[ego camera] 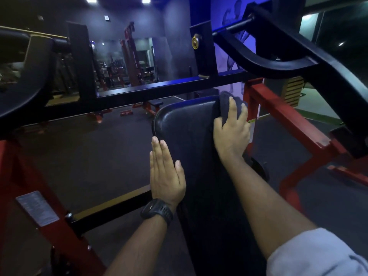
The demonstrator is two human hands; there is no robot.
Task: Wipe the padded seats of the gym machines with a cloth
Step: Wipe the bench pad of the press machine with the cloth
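Note:
A long black padded seat (185, 132) of a red-framed gym machine runs away from me down the middle of the view. My right hand (232, 132) presses a dark grey cloth (226, 105) against the pad's far right corner, fingers spread over the cloth. My left hand (166, 176), with a black watch on the wrist, lies flat with straight fingers along the pad's left edge and holds nothing.
Red frame beams (282, 114) flank the pad on the right and another red beam (25, 176) stands on the left. A black crossbar (159, 88) passes beyond the pad and a black lever arm (298, 54) hangs overhead on the right. Benches and racks stand farther back on the dark floor.

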